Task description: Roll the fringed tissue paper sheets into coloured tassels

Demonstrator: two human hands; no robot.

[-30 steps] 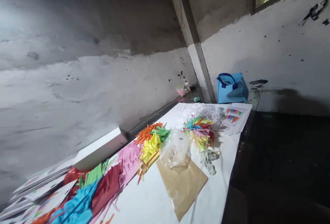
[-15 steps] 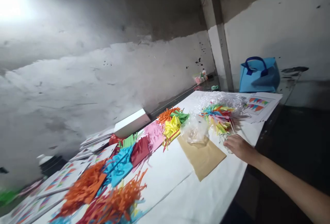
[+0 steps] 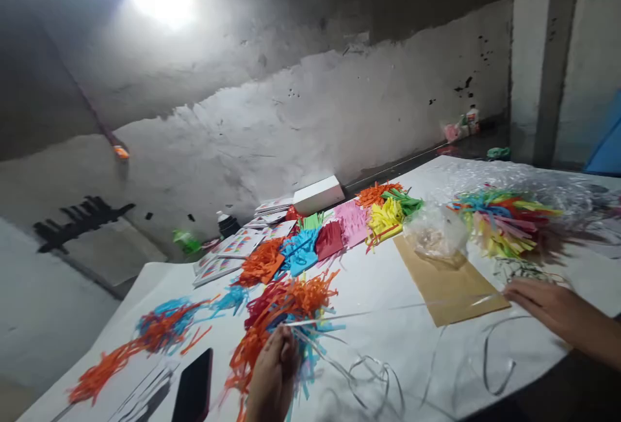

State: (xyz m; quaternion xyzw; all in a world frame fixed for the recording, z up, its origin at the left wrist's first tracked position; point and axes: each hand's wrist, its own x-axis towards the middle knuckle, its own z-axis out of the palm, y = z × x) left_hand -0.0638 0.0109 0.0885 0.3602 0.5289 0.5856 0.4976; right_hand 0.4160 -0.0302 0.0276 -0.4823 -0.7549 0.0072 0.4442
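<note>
In front of me my left hand (image 3: 277, 365) is closed, pinching a thin silver ribbon (image 3: 324, 320) above a pile of orange, red and blue fringed paper (image 3: 303, 296). The ribbon stretches across the table toward my right hand (image 3: 548, 309), whose fingers are closed on its other part. Loose ribbon curls (image 3: 376, 370) trail down from the left hand onto the white surface. Just beyond my right fingers lies a small tangle of string (image 3: 521, 268). A brown paper envelope (image 3: 453, 292) lies under the taut ribbon, with a clear plastic bag (image 3: 435, 231) on it.
Fringed tissue bundles in several colours, such as yellow (image 3: 385, 218) and blue (image 3: 301, 248), line the table's far side. A multicoloured bundle (image 3: 504, 215) lies by clear plastic wrap (image 3: 538, 182). A phone (image 3: 194, 386), printed sheets (image 3: 233, 247) and a white box (image 3: 317, 195) also lie here.
The view has swung left. My left hand has come into view with the silver ribbon, which now spans toward the right hand. The phone and another orange-and-blue bundle now show.
</note>
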